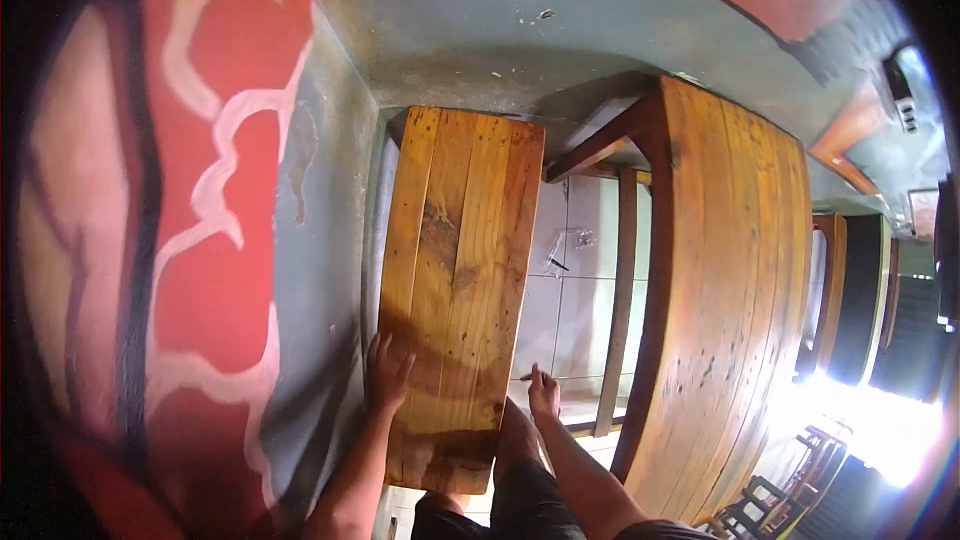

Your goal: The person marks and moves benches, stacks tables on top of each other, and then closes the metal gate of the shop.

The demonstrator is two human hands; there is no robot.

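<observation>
A wooden bench (455,250) with a planked top stands lengthwise in front of me, close to the wall corner. My left hand (390,372) rests at its left edge, fingers stretched out and apart, with nothing visible in them. My right hand (544,395) is off the bench's right side, above the gap beside the table. Its fingers are partly curled, and a small dark thin shape shows at the fingertips, too small to name.
A larger wooden table (735,290) stands to the right, its frame crossing the gap. Small litter (558,262) lies on the tiled floor (580,310). A painted wall (225,270) rises at the left. Dark chairs (765,505) stand at the lower right.
</observation>
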